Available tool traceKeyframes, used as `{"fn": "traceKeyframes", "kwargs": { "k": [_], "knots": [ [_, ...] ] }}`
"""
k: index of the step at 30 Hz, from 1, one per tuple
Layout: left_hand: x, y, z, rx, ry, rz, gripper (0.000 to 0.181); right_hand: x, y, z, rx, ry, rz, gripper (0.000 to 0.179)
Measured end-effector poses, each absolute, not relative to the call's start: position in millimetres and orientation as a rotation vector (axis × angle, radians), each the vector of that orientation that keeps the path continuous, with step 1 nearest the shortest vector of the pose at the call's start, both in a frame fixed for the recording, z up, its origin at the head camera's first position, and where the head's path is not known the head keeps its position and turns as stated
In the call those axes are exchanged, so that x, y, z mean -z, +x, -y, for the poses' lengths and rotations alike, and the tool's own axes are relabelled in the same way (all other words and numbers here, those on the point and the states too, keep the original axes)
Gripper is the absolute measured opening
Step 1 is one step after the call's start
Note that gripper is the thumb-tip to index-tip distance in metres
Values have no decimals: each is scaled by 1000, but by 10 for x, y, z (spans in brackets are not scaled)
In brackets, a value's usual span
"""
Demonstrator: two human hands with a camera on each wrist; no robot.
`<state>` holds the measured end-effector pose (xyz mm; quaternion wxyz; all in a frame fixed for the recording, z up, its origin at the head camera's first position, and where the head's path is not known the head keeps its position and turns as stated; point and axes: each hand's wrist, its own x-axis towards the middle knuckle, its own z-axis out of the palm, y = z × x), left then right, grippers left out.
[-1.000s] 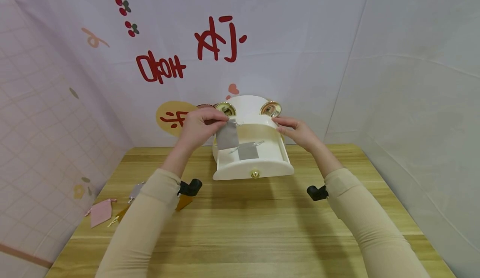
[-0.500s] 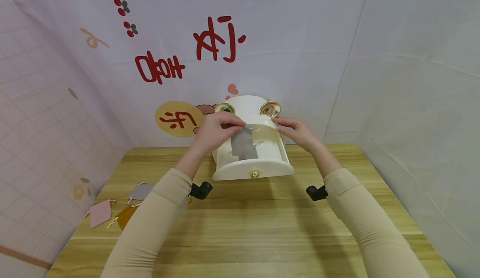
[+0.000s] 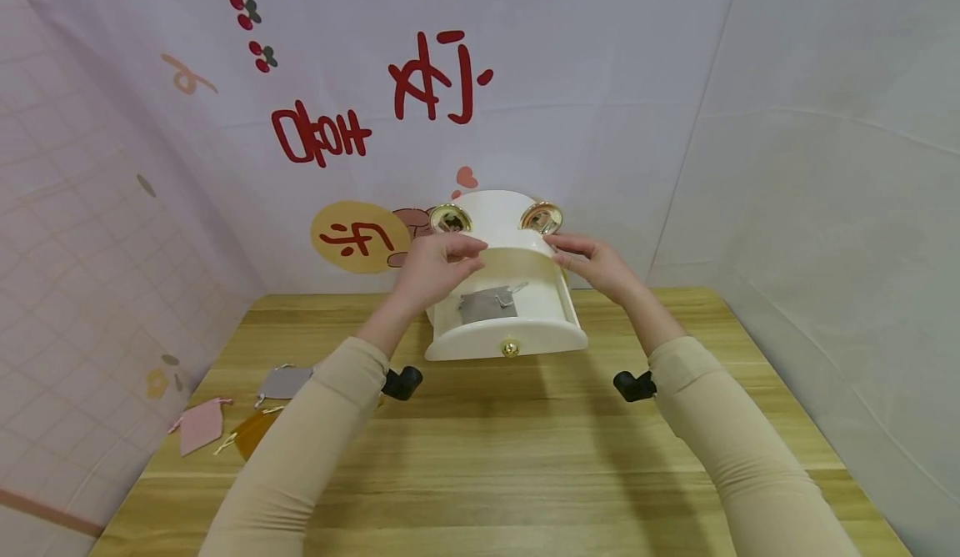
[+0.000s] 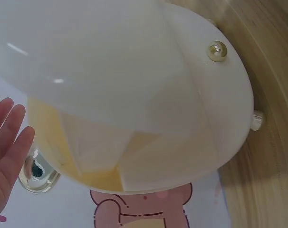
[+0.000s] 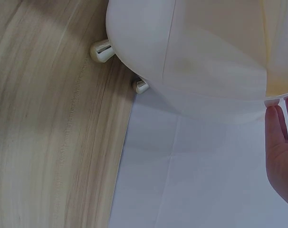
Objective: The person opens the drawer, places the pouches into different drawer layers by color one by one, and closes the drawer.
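Red lettering [image 3: 468, 82], left hand [image 3: 433, 270] with fingers apart over pouches [image 3: 486, 306], unclamped right hand [image 3: 597, 267] against cabinet [image 3: 495, 217]

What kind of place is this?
It looks like a little work corner set up indoors, though I can't tell which room. Creased, printed wall hangings surround a wood-grain table, and a small white cabinet with an open drawer stands on it.

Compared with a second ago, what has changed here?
The left hand moved rightward and let go of a gray pouch, which now lies in the open drawer. The right hand stayed against the white box; the pink pouch hasn't moved.
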<state>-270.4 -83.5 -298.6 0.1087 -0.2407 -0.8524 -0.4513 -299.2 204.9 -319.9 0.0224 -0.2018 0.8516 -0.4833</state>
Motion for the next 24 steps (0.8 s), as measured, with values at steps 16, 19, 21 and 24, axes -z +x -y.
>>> {"fn": "traceKeyframes", "kwargs": {
  "k": [16,19,21,24],
  "knots": [
    [3195,-2806,1254,1389,-704,2468,20,3196,-2983,-2046,1504,-621,-2642,44],
    [3224,-2809,1393,1464,-694,2471,25,3193,-2977,-2041,1513,-625,-2637,43],
    [3243,-2815,1488,1506,-685,2476,28,3192,-2972,-2037,1517,-626,-2634,43],
    [3279,-2821,1630,1540,-668,2496,33,3189,-2964,-2032,1517,-617,-2633,43]
  ]
}}
